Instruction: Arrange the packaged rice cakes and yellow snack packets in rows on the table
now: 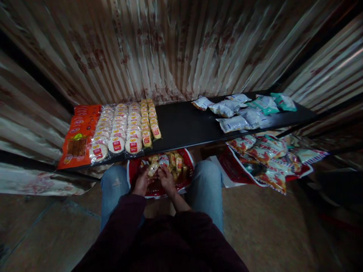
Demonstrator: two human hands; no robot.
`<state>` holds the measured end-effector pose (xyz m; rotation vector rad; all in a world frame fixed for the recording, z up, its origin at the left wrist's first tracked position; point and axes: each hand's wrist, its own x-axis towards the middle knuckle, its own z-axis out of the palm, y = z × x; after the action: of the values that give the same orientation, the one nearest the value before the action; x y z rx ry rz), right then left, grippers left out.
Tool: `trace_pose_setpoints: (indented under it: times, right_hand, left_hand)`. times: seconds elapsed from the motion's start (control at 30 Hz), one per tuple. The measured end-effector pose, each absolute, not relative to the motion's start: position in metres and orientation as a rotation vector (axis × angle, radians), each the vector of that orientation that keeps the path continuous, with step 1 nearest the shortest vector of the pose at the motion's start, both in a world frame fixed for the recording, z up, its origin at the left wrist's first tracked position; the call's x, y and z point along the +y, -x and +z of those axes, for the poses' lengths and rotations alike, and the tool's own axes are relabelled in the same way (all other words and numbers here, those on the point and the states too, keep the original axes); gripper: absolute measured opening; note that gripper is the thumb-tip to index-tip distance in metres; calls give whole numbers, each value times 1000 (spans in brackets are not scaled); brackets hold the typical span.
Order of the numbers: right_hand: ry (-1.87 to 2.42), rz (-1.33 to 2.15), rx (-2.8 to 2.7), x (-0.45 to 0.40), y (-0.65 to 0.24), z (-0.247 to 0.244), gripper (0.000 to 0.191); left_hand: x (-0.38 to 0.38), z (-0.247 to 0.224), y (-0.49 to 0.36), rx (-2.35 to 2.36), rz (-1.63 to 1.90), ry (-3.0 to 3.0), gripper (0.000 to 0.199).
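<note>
My left hand (142, 182) is closed on a small yellow wrapped snack (153, 169), held over the red-and-white box (189, 158) between my knees. Beside it, my right hand (167, 181) has its fingers curled down among the packets. What those fingers grip is hard to make out in the dim light. Several more gold-wrapped snacks (178, 162) lie in the box. On the black shelf (181, 122) above, matching yellow snacks (146, 124) form narrow rows, next to rows of round white wrapped cakes (133, 141).
An orange snack bag (78, 138) lies at the shelf's left end. White packets (234, 122) and green packets (283, 102) lie toward its right. Below stands another red box (235, 170) heaped with chip-like bags (269, 151). Pleated curtains (170, 49) hang behind the shelf.
</note>
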<state>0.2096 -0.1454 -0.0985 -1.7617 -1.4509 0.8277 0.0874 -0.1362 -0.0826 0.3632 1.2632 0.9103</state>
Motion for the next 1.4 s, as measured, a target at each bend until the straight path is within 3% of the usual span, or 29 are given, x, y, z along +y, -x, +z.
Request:
trace_pose_setpoints:
  times: [0.33, 0.57, 0.83, 1.03, 1.4]
  right_hand:
    - [1537, 1215, -993, -144, -211, -114, 41]
    - [1422, 1200, -954, -143, -212, -126, 33]
    - [1386, 1179, -1010, -143, -212, -132, 29]
    - [1449, 1086, -1103, -145, -208, -124, 28]
    - [1380, 1100, -1116, -146, -208, -124, 26]
  left_hand:
    - [-136, -93, -94, 1246, 915, -229, 20]
    - [-138, -97, -96, 1312, 966, -350, 35]
    - [-137, -104, -97, 1288, 994, -235, 27]
    - [-135, -105, -94, 1261, 932, -220, 41]
    - [-134, -103, -96, 1189, 1018, -178, 29]
